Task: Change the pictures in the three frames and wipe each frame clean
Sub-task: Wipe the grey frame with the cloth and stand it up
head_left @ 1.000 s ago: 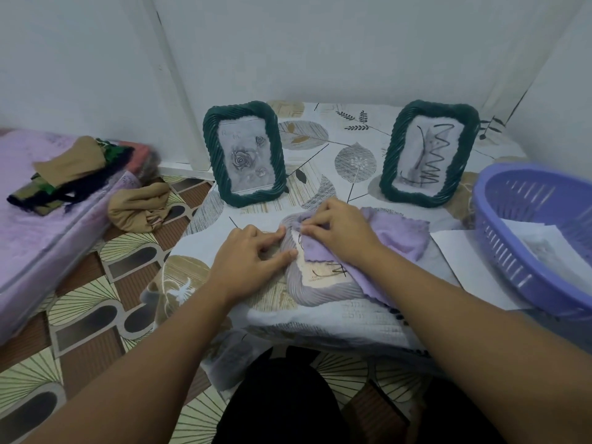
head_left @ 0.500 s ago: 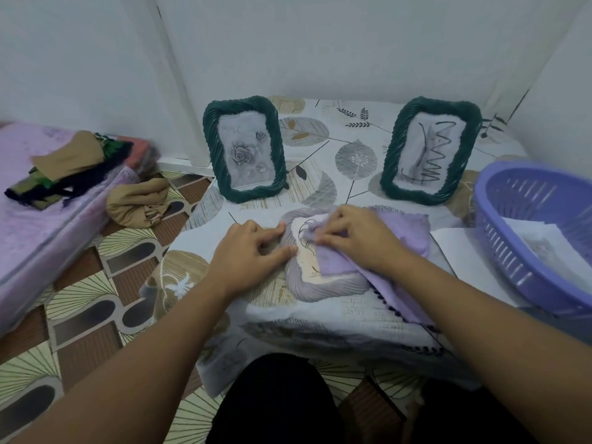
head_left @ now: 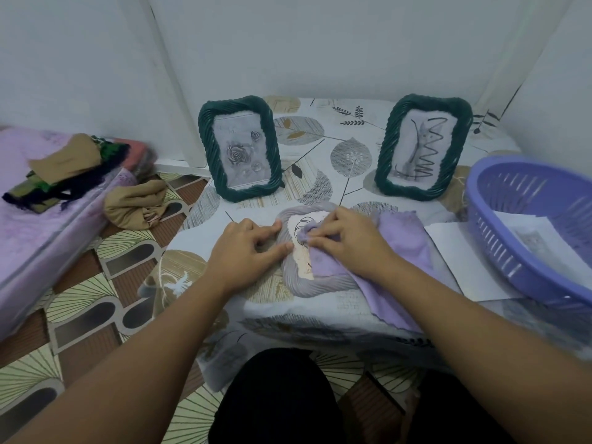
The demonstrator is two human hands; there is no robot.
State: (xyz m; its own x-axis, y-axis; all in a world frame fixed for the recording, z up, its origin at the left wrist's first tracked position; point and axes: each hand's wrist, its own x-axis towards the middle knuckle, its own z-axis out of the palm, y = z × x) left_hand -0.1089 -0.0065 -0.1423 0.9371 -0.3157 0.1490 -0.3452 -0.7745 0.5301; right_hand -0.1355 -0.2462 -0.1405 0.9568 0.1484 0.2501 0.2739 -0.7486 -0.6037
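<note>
Lavender frame [head_left: 315,285]: I see it lying flat on the low table [head_left: 320,309], near the front edge, with a line drawing showing under the glass. It sits just in front of the two standing frames.
Purple cloth [head_left: 403,238]: draped over the right half of the lavender frame and trailing off toward the table's front edge; I have a bunch of it pushed onto the glass.
Right hand [head_left: 349,241]: fingers pressed together on the bunched cloth, bearing down on the picture area.
Left hand [head_left: 246,251]: palm down on the table, loosely spread, thumb and forefinger touching the frame's left rim.
Left green frame [head_left: 240,152]: upright behind my left hand, showing a grey rose picture.
Right green frame [head_left: 423,145]: upright, tilted slightly, showing a dark zigzag drawing; well apart from the other green one.
White sheet [head_left: 458,261]: flat on the table just right of the cloth, partly under the basket.
Purple basket [head_left: 499,238]: at the table's right edge, with printed sheets inside.
Tan garment [head_left: 136,205]: crumpled on the patterned floor left of the table.
Folded clothes [head_left: 64,168]: piled on the purple mattress at far left.
</note>
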